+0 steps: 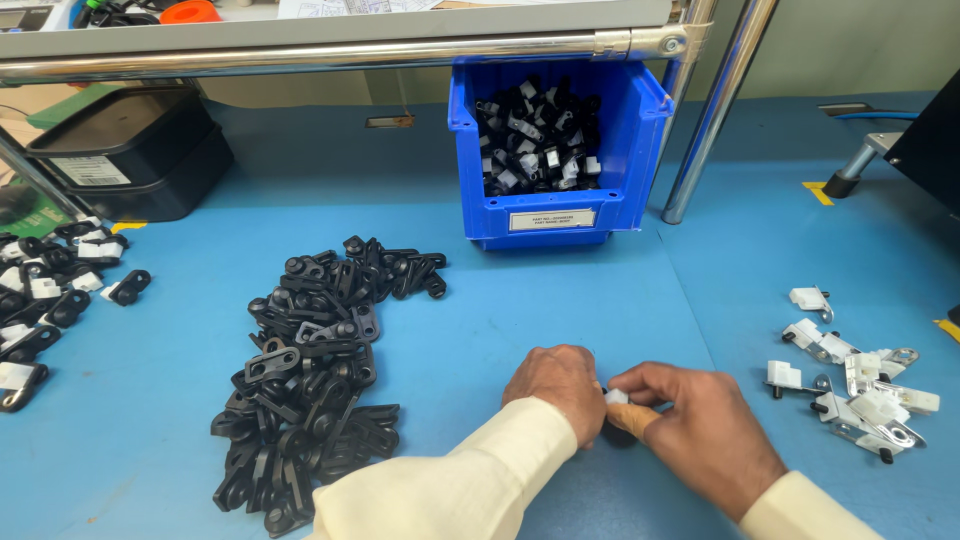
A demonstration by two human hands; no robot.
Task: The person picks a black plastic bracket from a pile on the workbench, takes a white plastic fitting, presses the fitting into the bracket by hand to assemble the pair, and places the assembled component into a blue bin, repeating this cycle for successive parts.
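Observation:
My left hand [556, 385] and my right hand [690, 432] meet low on the blue table, fingertips together. Between them sits a small white plastic piece [616, 397] joined to a black part that is mostly hidden under the fingers. Both hands grip this little assembly. A long heap of black plastic parts [315, 370] lies just left of my left hand. Several white clips with metal tabs [850, 385] lie scattered to the right of my right hand.
A blue bin [560, 215] holding assembled black-and-white parts stands at the back centre. Assembled pieces [50, 295] lie at the left edge, near stacked black trays [125, 150]. A metal shelf rail [300, 55] and two slanted posts [715, 110] cross above.

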